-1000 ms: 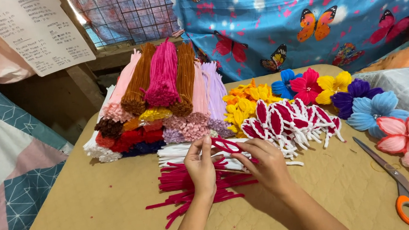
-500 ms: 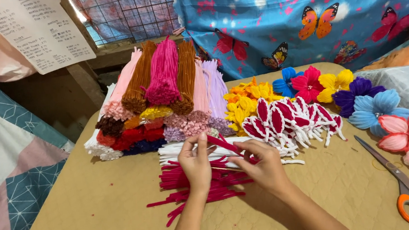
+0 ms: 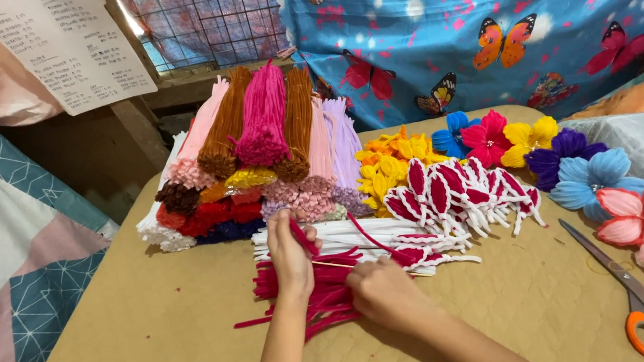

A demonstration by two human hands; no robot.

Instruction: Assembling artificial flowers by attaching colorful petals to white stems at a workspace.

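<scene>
Both hands [image 3: 338,280] rest on loose pipe cleaners [image 3: 324,297]; bundled stacks [image 3: 257,148] lie behind them, finished petals [image 3: 455,193] behind-right, scissors [image 3: 643,300] far right.

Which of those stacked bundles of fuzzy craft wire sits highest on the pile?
The hot pink bundle, lying in the top middle of the stack. It rests above the brown bundle on its left and the orange-brown bundle on its right, brighter than the pale pink ones.

A single sign shows: a white paper sheet [image 3: 66,48] covered with handwritten lines in dark ink, hanging tilted at the upper left, its lower edge over a wooden post. It is rectangular, slightly curled at the lower right corner. No packages or screens appear.
</scene>
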